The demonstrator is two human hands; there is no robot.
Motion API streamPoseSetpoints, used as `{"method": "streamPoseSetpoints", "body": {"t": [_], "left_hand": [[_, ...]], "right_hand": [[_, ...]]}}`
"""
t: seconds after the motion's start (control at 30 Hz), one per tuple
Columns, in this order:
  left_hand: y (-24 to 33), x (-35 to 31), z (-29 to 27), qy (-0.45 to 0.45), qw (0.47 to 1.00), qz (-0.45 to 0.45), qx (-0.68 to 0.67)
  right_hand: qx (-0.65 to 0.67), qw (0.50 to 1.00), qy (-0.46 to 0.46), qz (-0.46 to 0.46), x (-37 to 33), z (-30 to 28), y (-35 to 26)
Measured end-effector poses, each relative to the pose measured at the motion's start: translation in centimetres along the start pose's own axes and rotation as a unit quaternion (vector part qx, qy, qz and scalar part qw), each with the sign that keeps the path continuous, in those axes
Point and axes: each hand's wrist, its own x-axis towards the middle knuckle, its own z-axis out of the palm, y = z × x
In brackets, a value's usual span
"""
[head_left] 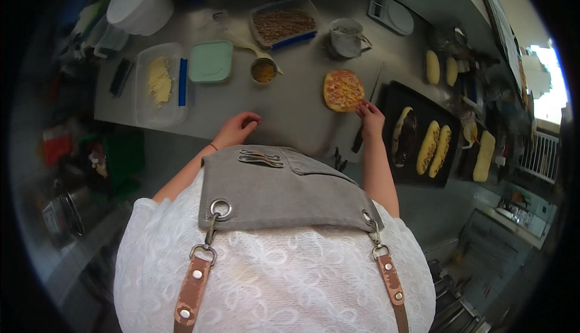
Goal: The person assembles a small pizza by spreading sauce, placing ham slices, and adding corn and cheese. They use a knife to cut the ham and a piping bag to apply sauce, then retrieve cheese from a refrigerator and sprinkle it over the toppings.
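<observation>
A small round pizza, topped with yellow shreds and pinkish pieces, rests on the steel worktop. At its lower right edge, the fingertips of my right hand are pinched together on the rim. My left hand hangs over the front edge of the worktop, empty, with thumb and fingers apart. Beyond it stands a ladle-like metal cup of orange-brown grated topping. Passing behind my right hand is a long knife, its blade pointing away and its dark handle toward me.
A dark baking tray to the right carries long topped dough pieces. Left are a clear tub with pale shreds and a mint-lidded box. Farther back stand a tub of brown crumbs, a metal pitcher and a scale.
</observation>
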Motion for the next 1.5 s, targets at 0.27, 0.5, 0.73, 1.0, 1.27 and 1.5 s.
{"method": "streamPoseSetpoints", "body": {"t": [0.27, 0.5, 0.73, 1.0, 1.27, 1.5], "left_hand": [[-2.1, -1.5, -2.5, 0.004, 0.997, 0.068, -0.028], [-5.0, -5.1, -6.7, 0.052, 0.995, 0.051, -0.069], [-8.3, -9.6, -11.6, 0.097, 0.975, 0.011, -0.201], [-12.0, -13.8, -23.1, 0.431, 0.898, 0.066, -0.058], [-5.3, -7.8, -26.8, 0.402, 0.901, 0.160, 0.004], [0.5, 0.1, -16.8, 0.100, 0.936, 0.314, 0.128]], "right_hand": [[0.187, 0.959, -0.198, 0.082, -6.0, 7.4, -3.6], [0.103, 0.903, -0.409, 0.086, -16.1, 26.3, -10.2], [-0.115, 0.829, -0.522, -0.164, -22.1, 45.1, -5.1], [-0.299, 0.819, -0.489, 0.004, -18.8, 43.9, 1.1], [-0.313, 0.767, -0.536, -0.163, -20.4, 39.2, 4.8], [-0.293, 0.892, -0.324, -0.117, -18.8, 30.9, 0.6]]}}
